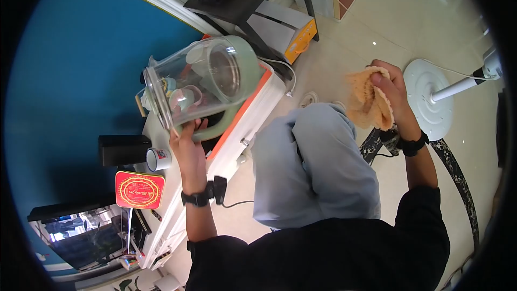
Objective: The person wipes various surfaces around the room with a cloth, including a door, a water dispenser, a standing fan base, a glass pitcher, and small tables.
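Note:
A large clear electric kettle (194,78) with a pale green base (246,64) and green handle (222,124) lies tilted on its side above the cabinet top. My left hand (188,137) is closed on it near the rim, where the handle joins; part of the grip is hidden. A round metal plate (223,71) shows at its bottom. On the other side, my right hand (392,87) is closed around a crumpled tan cloth (370,102), held over the floor and away from the kettle. Both wrists wear black straps.
Cups (186,97) show through and behind the kettle. A white mug (158,159), red tin (140,189), black box (124,150) and television (86,231) stand along the cabinet (237,151). At right is a white round stand base (425,97); a box (285,29) sits under a black shelf.

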Motion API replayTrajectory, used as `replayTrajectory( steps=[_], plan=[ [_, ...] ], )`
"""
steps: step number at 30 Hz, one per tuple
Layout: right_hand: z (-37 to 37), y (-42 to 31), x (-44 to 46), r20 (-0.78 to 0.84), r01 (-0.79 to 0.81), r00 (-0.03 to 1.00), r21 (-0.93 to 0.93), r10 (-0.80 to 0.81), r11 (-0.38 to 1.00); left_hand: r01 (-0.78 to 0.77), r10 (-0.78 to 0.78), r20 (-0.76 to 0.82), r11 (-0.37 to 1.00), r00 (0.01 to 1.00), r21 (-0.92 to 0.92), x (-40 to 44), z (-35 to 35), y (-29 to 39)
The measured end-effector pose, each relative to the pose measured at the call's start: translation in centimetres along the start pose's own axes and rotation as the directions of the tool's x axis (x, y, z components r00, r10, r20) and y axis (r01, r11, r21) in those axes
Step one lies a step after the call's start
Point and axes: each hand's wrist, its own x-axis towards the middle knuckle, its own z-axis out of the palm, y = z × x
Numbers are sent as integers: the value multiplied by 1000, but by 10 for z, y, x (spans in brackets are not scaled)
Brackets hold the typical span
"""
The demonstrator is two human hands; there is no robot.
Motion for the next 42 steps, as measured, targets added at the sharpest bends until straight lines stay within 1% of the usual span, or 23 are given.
replayTrajectory(
  steps=[2,3,6,7,10,11,14,18,21,24,30,33,35,37,40,42],
  plan=[
    [-9,15,-6,-83,-80,993,100,89,992,-13,14,-61,1000,998,25,28,-6,-16],
    [-11,20,-8,-146,-90,984,123,107,988,-28,32,-106,999,994,33,39,-1,-21],
    [-18,30,-15,-232,-154,957,96,172,983,-21,32,-129,996,991,88,76,-1,-45],
    [-31,39,-18,-131,-147,980,27,149,989,-23,34,-162,998,986,66,86,-1,-54],
    [-41,54,-25,-121,-176,977,-3,175,984,30,-13,-215,997,976,75,107,-7,-66],
    [-44,56,-26,-122,-197,973,-7,194,980,-6,25,-213,996,977,88,115,-12,-68],
    [-51,76,-29,-217,-205,951,85,219,975,6,16,-228,995,974,99,121,-5,-54],
    [-50,82,-29,-266,-212,930,179,254,961,95,-40,-277,977,960,190,129,-5,-42],
    [-52,85,-32,-275,-214,925,193,262,958,66,-8,-220,964,976,257,134,-11,-44],
    [-54,88,-35,-285,-219,920,195,269,956,81,-13,-206,941,978,327,139,-19,-46],
    [-62,93,-40,-324,-229,897,239,300,944,69,-26,-134,941,991,330,152,-23,-47],
    [-60,91,-41,-344,-235,885,253,315,938,70,-15,-140,916,990,396,159,-17,-42],
    [-60,95,-42,-337,-231,886,275,319,933,55,-20,-83,899,996,435,173,-26,-42],
    [-58,97,-43,-358,-231,879,256,314,939,51,-47,-20,865,999,499,181,-29,-36],
    [-55,93,-42,-371,-225,883,205,288,953,7,-48,56,820,997,573,184,-28,-31],
    [-52,92,-44,-382,-221,884,167,270,961,6,-26,22,779,999,627,182,-23,-26]
  ],
)
